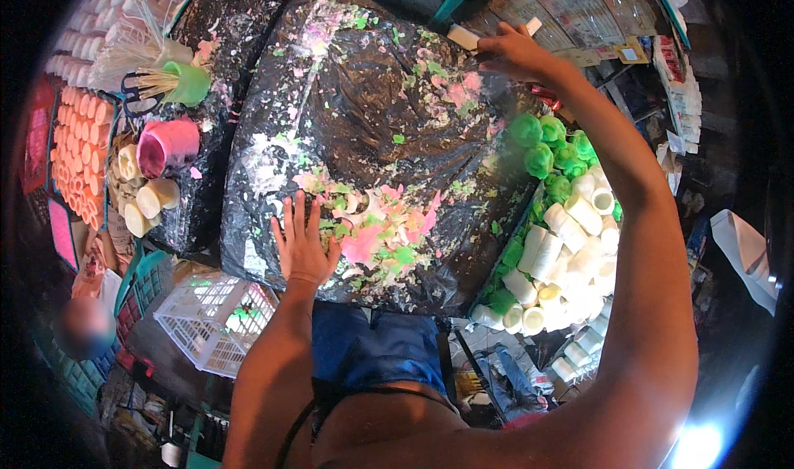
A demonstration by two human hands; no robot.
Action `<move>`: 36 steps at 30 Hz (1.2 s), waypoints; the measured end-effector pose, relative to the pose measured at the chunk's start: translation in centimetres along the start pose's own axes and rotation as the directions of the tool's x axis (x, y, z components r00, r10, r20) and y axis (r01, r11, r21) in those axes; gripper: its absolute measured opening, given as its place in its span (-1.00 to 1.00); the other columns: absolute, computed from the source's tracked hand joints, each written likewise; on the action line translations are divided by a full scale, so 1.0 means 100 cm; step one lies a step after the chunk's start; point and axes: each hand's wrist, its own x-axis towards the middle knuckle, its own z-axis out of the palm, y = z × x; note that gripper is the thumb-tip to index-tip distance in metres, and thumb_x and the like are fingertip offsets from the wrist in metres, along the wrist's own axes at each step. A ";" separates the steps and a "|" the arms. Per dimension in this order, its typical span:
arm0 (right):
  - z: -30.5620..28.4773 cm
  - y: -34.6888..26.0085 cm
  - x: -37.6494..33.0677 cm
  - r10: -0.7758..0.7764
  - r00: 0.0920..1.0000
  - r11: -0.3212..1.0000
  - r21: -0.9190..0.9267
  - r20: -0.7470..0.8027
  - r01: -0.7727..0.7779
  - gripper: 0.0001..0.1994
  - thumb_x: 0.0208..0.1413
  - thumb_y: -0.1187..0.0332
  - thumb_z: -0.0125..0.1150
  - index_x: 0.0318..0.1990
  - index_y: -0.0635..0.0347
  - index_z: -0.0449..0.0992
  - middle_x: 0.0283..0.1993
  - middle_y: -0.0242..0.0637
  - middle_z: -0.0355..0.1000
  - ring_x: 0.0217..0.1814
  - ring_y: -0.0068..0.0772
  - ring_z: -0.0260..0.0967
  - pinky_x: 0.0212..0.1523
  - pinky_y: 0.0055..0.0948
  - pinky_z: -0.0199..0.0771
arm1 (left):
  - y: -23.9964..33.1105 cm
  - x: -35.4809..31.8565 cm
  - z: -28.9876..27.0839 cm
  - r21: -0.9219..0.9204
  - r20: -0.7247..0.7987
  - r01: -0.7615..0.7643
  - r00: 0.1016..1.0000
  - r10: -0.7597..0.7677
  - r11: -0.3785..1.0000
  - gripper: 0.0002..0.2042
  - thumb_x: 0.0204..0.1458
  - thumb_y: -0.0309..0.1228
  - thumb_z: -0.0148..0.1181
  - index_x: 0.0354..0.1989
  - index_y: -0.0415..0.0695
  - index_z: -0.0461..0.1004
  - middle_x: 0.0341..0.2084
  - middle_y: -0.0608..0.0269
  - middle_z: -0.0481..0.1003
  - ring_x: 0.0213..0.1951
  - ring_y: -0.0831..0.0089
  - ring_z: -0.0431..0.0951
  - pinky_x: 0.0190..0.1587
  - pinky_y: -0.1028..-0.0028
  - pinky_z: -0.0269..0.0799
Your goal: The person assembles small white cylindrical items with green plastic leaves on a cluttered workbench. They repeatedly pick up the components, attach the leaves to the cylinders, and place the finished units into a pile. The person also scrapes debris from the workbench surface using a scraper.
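Observation:
My left hand [302, 247] lies flat with its fingers spread on a table covered in black plastic [364, 122]. Beside its fingertips is a loose heap of pink, green and cream wax-like scraps [372, 225]. At the far right edge of the table, my right hand [514, 54] is closed around a pale, bar-shaped thing [463, 37]. Its ends show on both sides of the fingers, and the middle is hidden by them. More flakes and crumbs are scattered over the plastic.
On the right, a tray holds green shaped pieces [539, 160] and cream cylinders [564, 227]. At left stand a pink cup [167, 148], a green cup [190, 83] of sticks, scissors [141, 97] and peach cylinders [78, 146]. A white crate [211, 320] sits below; another person is at lower left.

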 end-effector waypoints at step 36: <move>0.044 -0.005 -0.021 0.107 0.962 0.987 0.140 -0.250 -0.074 -0.59 0.28 -0.14 0.25 0.07 -0.11 0.57 -0.03 -0.29 0.60 0.16 -0.07 0.43 0.20 0.09 0.19 | 0.004 0.003 -0.004 0.062 0.041 0.024 0.999 -0.027 0.998 -0.20 0.09 -0.13 0.13 0.53 -0.18 0.15 0.63 0.03 -0.16 0.64 -0.01 -0.30 0.57 -0.16 -0.45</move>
